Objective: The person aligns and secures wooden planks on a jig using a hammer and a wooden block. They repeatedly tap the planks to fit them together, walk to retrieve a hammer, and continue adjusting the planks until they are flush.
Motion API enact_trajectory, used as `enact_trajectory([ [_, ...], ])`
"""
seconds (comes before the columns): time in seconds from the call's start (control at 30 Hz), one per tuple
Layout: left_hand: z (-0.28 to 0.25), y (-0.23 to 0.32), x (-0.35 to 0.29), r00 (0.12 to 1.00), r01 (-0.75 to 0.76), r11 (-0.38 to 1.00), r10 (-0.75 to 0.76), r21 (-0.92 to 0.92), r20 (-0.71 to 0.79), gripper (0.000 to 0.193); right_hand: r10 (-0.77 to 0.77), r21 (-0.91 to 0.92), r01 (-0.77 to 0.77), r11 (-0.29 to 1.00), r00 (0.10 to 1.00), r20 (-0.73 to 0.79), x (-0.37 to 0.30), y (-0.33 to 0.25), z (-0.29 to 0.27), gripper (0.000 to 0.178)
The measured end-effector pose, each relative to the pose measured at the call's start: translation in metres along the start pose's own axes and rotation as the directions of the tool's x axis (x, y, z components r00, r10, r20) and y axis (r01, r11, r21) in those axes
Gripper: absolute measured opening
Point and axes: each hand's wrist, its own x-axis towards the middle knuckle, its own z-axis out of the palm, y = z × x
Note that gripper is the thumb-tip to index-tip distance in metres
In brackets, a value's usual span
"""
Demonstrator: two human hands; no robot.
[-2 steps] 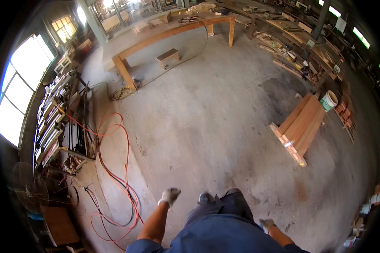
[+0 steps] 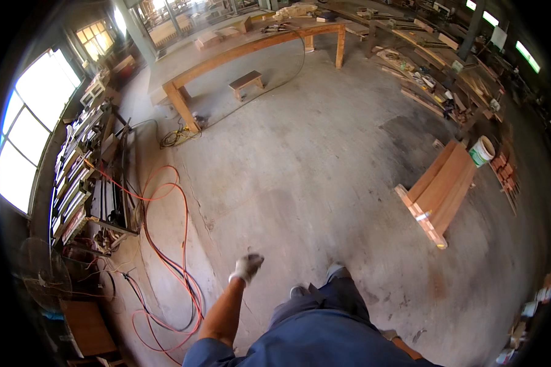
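Hanging empty, gloved left hand; fingers near orange hose, apart.

Woodworking shop, large and industrial. Bare grey concrete floor. Long orange-brown timber workbench on heavy legs. Stack of reddish sawn planks lying on the floor. Orange air hose looped past a metal machine rack. Lumber offcuts along the far wall; big paned windows.

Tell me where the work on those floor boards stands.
Done: the boards lie stacked on the concrete floor beside a white bucket. In hand: nothing; the gloved left hand is empty and well apart from them. Left: nobody is touching the stack.
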Motion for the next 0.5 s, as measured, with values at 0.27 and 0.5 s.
enact_trajectory([
  [0.27,0.014,0.1,0.174,1.0,0.025,0.975,-0.024,0.219,-0.008,0.014,0.07,0.402,-0.009,0.916,0.988,-0.136,0.132,-0.095,-0.189,0.073],
  [0.5,0.065,0.012,0.159,0.941,0.073,0.648,-0.296,0.758,0.162,0.033,-0.098,0.37,0.347,0.862,0.83,-0.549,0.06,-0.326,-0.674,0.048],
])
